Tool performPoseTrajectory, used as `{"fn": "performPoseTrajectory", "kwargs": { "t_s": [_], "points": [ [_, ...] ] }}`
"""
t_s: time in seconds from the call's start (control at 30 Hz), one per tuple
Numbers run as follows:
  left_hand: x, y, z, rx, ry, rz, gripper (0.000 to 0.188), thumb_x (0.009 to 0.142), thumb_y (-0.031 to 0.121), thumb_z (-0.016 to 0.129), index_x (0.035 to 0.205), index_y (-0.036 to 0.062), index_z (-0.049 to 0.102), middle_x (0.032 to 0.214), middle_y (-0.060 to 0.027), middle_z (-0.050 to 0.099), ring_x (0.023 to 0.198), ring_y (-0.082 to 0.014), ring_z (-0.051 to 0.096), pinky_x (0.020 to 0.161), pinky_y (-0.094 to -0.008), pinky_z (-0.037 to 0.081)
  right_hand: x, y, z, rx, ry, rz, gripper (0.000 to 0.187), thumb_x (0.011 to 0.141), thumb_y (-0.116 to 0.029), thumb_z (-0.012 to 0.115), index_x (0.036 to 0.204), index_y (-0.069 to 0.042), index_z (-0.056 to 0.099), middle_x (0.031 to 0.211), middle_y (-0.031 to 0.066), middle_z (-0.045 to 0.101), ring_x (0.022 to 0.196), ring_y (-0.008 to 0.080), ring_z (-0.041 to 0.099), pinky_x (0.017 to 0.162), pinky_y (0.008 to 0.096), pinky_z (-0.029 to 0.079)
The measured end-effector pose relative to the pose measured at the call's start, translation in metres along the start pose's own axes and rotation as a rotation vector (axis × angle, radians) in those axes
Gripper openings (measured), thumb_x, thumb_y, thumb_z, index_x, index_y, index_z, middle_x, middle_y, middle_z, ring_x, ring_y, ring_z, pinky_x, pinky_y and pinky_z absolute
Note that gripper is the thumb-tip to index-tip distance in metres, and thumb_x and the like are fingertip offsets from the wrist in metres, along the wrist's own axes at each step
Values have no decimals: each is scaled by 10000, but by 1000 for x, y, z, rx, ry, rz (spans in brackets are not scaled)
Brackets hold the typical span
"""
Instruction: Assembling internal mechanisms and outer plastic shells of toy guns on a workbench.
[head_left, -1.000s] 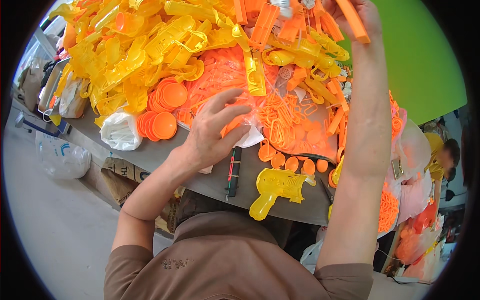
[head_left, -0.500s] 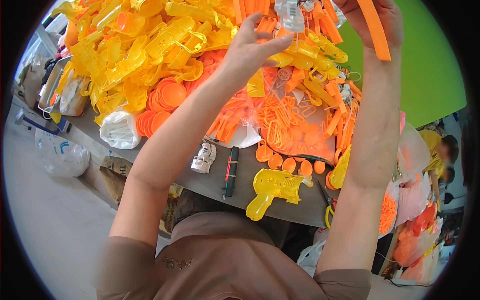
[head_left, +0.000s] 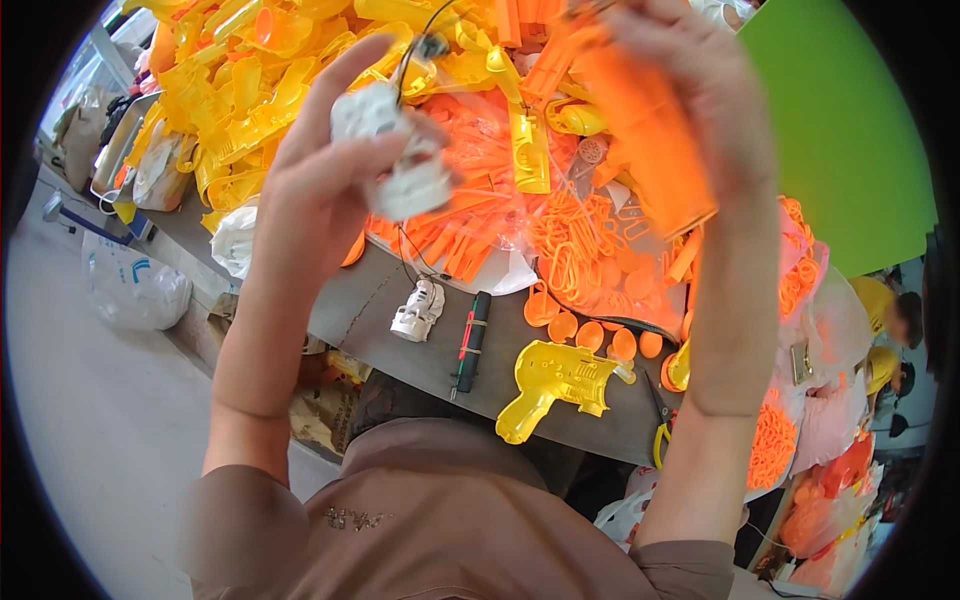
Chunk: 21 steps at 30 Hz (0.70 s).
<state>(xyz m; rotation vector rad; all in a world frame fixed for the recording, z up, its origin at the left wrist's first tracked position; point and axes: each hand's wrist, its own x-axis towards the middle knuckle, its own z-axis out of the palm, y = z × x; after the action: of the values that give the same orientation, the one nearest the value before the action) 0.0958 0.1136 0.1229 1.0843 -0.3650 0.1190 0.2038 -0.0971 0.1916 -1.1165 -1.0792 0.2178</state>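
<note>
My left hand [head_left: 315, 195] is closed around a white plastic mechanism [head_left: 405, 165], blurred by motion. A thin black wire runs up from it. On the right, my right hand [head_left: 725, 105] grips an orange plastic piece [head_left: 650, 150], long and boxy and also smeared. Below, on the dark table [head_left: 370, 300], a smaller white mechanism [head_left: 418, 312] lies with black wire at its top. Beside it is a black rod-shaped tool [head_left: 472, 340] with a red stripe and bands. A yellow hair-dryer-shaped shell half [head_left: 555, 385] rests near the front edge, its ribbed inside up.
Yellow shells [head_left: 235, 100] are heaped at the far left. Orange clips [head_left: 570, 240] and small orange cups [head_left: 590, 335] lie mid-table. Scissors [head_left: 662, 430] sit at the front right edge. A green surface [head_left: 845, 140] is behind; a person in yellow [head_left: 878, 300] is at right.
My left hand has come left and nearer, from open fingers by the pile to a hold on the white mechanism. My right hand has shifted slightly left and nearer, turning the orange piece.
</note>
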Motion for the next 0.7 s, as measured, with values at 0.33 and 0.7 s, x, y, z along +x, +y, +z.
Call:
{"fn": "performPoseTrajectory", "kwargs": {
  "t_s": [0.33,0.7],
  "points": [
    [-102,-14,-30,111,363,-68,881,664,55,765,1401,26,284,1222,-123,532,1085,-198,555,944,-331,434,-28,92,148,-566,180,179,341,802,-124,696,1072,11,538,796,43,559,636,93,502,569,244,437],
    [-111,96,-185,232,711,265,538,781,62,594,1250,-31,348,924,-182,588,816,-346,641,708,-460,540,-57,44,108,-492,-118,620,372,788,-54,627,1143,-16,526,951,54,584,783,106,530,692,246,446]
  ]
}}
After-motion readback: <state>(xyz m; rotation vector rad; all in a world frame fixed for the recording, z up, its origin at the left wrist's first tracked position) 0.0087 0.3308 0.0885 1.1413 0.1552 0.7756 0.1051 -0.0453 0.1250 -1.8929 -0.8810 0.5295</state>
